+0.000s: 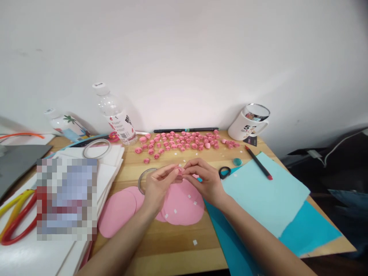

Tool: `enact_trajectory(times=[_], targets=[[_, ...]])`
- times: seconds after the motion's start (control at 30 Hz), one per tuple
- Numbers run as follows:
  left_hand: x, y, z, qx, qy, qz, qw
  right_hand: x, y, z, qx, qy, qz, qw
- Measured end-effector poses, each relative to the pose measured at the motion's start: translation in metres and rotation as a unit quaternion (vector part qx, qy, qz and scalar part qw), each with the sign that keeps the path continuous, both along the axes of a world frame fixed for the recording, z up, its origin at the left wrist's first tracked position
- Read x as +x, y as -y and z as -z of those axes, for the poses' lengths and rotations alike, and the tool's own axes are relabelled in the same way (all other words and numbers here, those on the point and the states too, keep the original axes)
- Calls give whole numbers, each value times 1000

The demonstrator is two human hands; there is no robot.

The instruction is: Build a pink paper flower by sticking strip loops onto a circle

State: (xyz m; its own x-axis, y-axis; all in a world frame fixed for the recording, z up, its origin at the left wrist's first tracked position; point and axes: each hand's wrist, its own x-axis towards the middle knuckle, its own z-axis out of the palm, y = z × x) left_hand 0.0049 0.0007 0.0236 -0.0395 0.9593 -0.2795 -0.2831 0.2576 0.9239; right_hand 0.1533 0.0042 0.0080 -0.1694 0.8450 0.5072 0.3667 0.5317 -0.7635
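This seems a craft corner at someone's desk (161, 251), whether in a home or an office cannot be told. A plain white wall (184, 57) runs behind its back edge, pink paper curls (174, 146) lie near that edge, a mug (240, 127) stands by the back right corner, and blue sheets (267, 195) line the right edge.

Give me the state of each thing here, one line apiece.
Left hand: pinching pink paper piece
Right hand: pinching pink paper piece
Pink paper piece: held in both hands
Pink curls: rolled, on table
Pink discs: flat, overlapping
Clear bottle: upright, capped
Palm-tree bottle: upright, capped
Mug: upright
Red-tipped pen: lying down
Pale blue sheet: flat, over darker sheet
Red-and-yellow scissors: blades blurred, cannot tell if open
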Motion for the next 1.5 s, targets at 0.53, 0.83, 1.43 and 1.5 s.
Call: enact_trajectory(times=[0.53,0.83,1.43,1.5], targets=[[0,3,-4,50,-100,5,994,2,-3,5,-170,-192,-5,967],[-1,3,6,114,-123,62,984,-6,2,2,-238,-210,42,947],[0,7,10,235,-214,49,947,-10,7,5,-193,-204,55,958],[-1,6,10,221,-217,40,950,-10,7,3,-183,-195,48,962]])
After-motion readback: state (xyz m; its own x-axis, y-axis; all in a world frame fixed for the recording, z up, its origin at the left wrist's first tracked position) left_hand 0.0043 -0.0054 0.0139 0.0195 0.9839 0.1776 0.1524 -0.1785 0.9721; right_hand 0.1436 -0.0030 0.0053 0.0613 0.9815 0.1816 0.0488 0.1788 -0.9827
